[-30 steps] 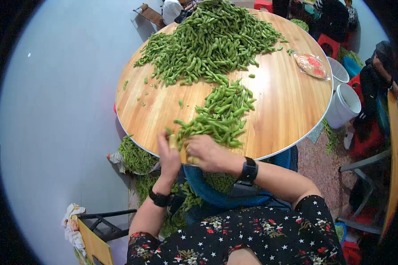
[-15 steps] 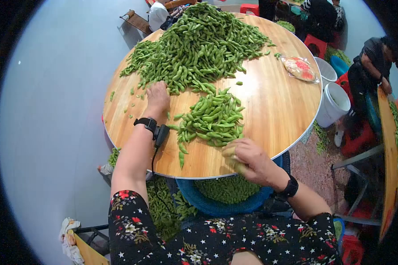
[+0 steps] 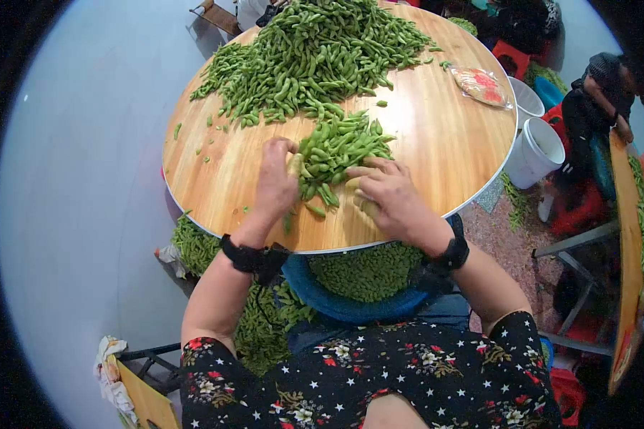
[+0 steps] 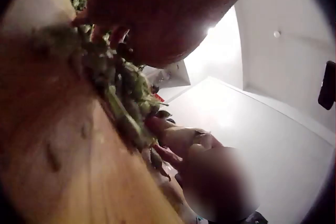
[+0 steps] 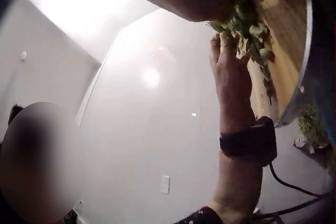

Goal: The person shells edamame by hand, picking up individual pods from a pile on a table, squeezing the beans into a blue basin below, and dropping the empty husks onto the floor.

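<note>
A small pile of green soybean pods (image 3: 340, 143) lies on the round wooden table (image 3: 444, 150) between the two hands. My left hand (image 3: 279, 175) is at the pile's left side, its fingertips right at the pods. From the right, my right hand (image 3: 390, 196) reaches to the pile with loosely bent fingers touching its edge. Yellowish covers show on some fingers. In the right wrist view, the left hand (image 5: 232, 79) has its fingers among the pods. The left wrist view shows pods (image 4: 123, 103) close up, partly dark and blurred.
Behind rises a large heap of soybean pods (image 3: 322, 64). A plastic-wrapped packet (image 3: 483, 87) lies at the table's right. Below the near edge stands a blue tub (image 3: 315, 297) full of green pieces. White buckets (image 3: 537, 154) and a seated person (image 3: 601, 107) are at the right.
The left hand went out to the big heap, then came back beside the small pile. The right hand moved up and inward to the pile, which now sits more gathered, farther from the near edge.
</note>
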`<state>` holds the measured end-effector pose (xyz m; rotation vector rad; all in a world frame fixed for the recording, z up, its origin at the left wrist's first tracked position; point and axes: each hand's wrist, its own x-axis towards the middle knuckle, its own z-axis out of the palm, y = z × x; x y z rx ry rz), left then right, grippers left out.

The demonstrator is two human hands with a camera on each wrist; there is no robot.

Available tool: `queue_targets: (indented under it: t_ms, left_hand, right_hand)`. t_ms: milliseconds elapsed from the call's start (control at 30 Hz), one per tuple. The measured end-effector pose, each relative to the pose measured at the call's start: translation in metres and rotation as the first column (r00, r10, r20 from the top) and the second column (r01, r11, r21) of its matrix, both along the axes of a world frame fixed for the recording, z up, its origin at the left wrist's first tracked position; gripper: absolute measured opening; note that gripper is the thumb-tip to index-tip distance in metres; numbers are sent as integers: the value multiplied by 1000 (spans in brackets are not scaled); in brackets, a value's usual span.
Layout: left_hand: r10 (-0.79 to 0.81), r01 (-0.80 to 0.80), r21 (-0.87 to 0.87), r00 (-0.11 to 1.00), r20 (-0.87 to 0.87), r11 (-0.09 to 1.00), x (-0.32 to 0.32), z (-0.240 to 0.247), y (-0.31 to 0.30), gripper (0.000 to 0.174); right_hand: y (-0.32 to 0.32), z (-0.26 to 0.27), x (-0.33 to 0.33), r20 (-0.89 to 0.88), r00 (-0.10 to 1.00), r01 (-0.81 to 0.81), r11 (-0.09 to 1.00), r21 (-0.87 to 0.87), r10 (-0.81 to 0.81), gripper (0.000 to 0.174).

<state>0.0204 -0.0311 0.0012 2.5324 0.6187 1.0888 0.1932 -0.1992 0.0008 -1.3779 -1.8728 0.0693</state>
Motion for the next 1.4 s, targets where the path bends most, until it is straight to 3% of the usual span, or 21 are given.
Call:
queue_targets:
  t_ms: [67,133,200,267,300,333,433,500,533,600,633,667,733,767,800,867,1067,1100,1233,1300,1400]
  left_hand:
    - [20,-18,95,1000,-13,995,-14,16,-6,13]
    - [165,-172,-302,985,-50,937,-34,25,-23,14]
    - [168,-166,-268,986,-16,949,-52,16,-36,14]
    - [222,-147,-519,971,85,842,-65,15,-64,16]
    - [227,-153,-517,970,83,842,-72,10,-72,16]
    - [219,-121,-562,969,111,818,-78,5,-80,18]
    - [209,-47,-677,965,160,734,-91,-3,-107,20]
    - [218,80,-824,946,240,561,-93,-4,-122,23]
    - [223,78,-830,946,237,552,-91,-3,-130,23]
    - [197,229,-880,922,333,415,-86,0,-146,28]
    - [148,264,-871,925,351,415,-84,-3,-153,32]
    - [147,270,-877,925,352,398,-80,-5,-158,32]
    - [-33,183,-833,980,195,521,-72,-10,-169,36]
    - [-75,151,-755,988,134,638,-70,-21,-168,37]
    - [-79,157,-764,987,139,626,-65,-25,-171,37]
    - [-107,155,-619,988,114,770,-59,-30,-177,36]
    - [-101,126,-641,992,76,758,-53,-37,-190,37]
    - [-118,144,-572,990,83,808,-52,-38,-189,39]
    - [-117,139,-289,989,90,947,-48,-34,-190,45]
    - [-169,174,-187,985,43,967,-52,-28,-185,49]
    - [-262,258,81,964,41,963,-45,-8,-174,50]
  right_hand:
    - [-18,8,-18,200,970,114,985,132,-139,22]
    - [-24,-5,-38,187,980,57,998,29,-61,23]
    - [-20,-15,-61,47,961,-258,943,-212,273,18]
    - [-5,-15,-74,81,948,-286,934,-215,309,16]
    - [6,-16,-77,115,934,-308,925,-222,339,14]
    - [28,-33,-73,131,934,-323,943,-84,332,14]
    - [53,-28,-60,161,970,-184,983,9,181,11]
    - [36,-5,-55,-190,980,-65,996,-59,52,21]
    - [24,1,-54,-190,980,-67,995,-71,53,21]
    - [-11,9,-55,-459,884,-210,955,-211,93,24]
    - [-29,20,-52,-616,785,-396,816,-422,63,26]
    - [-41,17,-53,-614,788,-388,812,-437,46,26]
    - [-64,10,-56,-809,578,-600,616,-511,-109,26]
    - [-72,-1,-61,-853,509,-623,635,-458,-116,23]
    - [-79,-3,-61,-849,511,-617,631,-469,-132,23]
    - [-88,-7,-62,-889,358,-654,604,-456,-285,21]
    - [-100,-27,-69,-919,215,-592,705,-391,-329,18]
    - [-101,-28,-69,-927,190,-589,717,-371,-324,18]
    - [-102,-23,-68,-916,265,-548,735,-400,-301,17]
    - [-99,-29,-65,-858,512,-389,878,-279,-45,16]
    - [-97,6,-55,-872,461,-503,760,-412,-168,13]
